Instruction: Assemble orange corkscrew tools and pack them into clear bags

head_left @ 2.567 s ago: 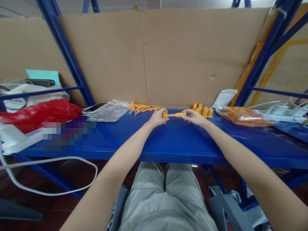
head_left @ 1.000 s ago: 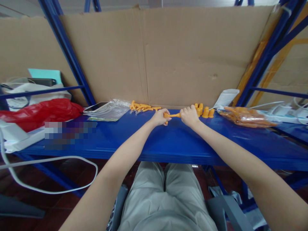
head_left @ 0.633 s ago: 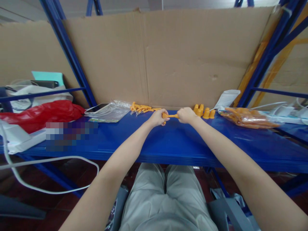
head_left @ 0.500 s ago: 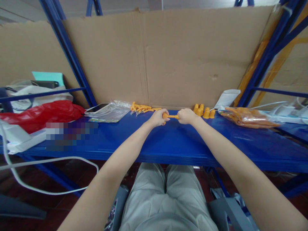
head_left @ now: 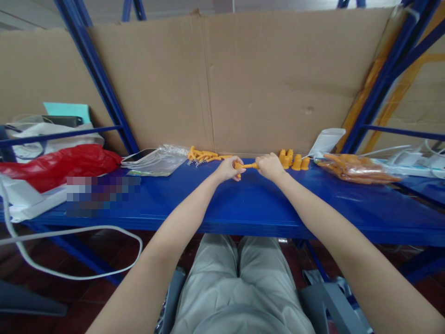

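Observation:
Both my hands hold one orange plastic rod-shaped piece [head_left: 247, 165] just above the blue shelf [head_left: 257, 204]. My left hand [head_left: 227, 169] pinches its left end. My right hand [head_left: 271, 166] is wrapped in a fist round its right end, hiding that part. Only a short ridged middle stretch shows between the hands. A pile of orange pieces with small metal chains [head_left: 205, 156] lies behind my left hand. Several orange caps [head_left: 294, 161] stand upright just right of my right hand.
A clear bag of orange parts [head_left: 354, 168] and a white pouch [head_left: 325, 140] lie at the right. Clear plastic bags [head_left: 158, 160] over a phone, a red bag [head_left: 57, 163] and a white cable [head_left: 69, 273] are at the left. A cardboard sheet [head_left: 243, 79] backs the shelf.
My right hand went from a fingertip hold on the piece's far end to a fist round it, sliding left. The visible stretch of the orange piece between the hands grew shorter.

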### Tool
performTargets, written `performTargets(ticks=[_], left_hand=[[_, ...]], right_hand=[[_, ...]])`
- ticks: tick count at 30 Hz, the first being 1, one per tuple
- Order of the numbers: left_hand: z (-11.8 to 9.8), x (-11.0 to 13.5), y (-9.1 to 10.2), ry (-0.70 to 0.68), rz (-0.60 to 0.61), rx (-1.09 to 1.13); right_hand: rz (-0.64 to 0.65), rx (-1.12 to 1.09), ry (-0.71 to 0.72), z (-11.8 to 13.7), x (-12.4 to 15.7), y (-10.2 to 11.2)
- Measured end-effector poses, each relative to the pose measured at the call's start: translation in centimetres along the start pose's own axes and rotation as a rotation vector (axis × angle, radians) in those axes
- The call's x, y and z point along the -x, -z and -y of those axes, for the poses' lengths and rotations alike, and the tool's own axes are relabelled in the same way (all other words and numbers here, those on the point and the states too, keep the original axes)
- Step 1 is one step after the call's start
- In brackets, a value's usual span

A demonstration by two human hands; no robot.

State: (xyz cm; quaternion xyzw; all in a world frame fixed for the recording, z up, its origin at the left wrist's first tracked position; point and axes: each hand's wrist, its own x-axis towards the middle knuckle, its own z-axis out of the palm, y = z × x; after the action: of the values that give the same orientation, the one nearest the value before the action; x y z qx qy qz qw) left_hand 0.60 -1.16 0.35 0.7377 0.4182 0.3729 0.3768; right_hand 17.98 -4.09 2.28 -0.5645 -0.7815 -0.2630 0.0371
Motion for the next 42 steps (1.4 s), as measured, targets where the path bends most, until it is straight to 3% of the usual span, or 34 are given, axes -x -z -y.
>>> performTargets(ticks=[5, 13, 16, 22, 25, 32, 39, 42], left_hand=[[0.2, 0.1, 0.4, -0.078, 0.003, -0.096], [0.6, -0.5, 0.4, -0.333, -0.075, -0.378], [1.1, -0.9, -0.1, -0.305, -0.066, -0.303], [1.2, -1.1, -0.4, -0.130, -0.045, -0.006], [0.9, -0.8, -0.3, -0.100, -0.033, 0.026], [0.6, -0.5, 0.0, -0.192, -0.035, -0.206], [0.2, -0.2, 0.0, -0.484, -0.148, -0.520], [0.5, -0.5, -0.6, -0.408, -0.138, -0.471]], right_hand=[[0.056, -0.022, -0.019, 0.3, 0.0, -0.2], [0.132, -0.112, -0.073, -0.2, 0.0, -0.6], [0.155, -0.110, -0.075, -0.5, 0.0, -0.9], [-0.003, -0.028, -0.041, -0.7, 0.1, -0.2], [0.003, -0.013, -0.033, -0.6, 0.1, 0.1], [0.092, -0.029, -0.042, -1.0, -0.1, -0.5], [0.229, -0.155, -0.060, -1.3, -0.2, -0.7], [0.240, -0.181, -0.081, -1.4, 0.0, -0.7]])
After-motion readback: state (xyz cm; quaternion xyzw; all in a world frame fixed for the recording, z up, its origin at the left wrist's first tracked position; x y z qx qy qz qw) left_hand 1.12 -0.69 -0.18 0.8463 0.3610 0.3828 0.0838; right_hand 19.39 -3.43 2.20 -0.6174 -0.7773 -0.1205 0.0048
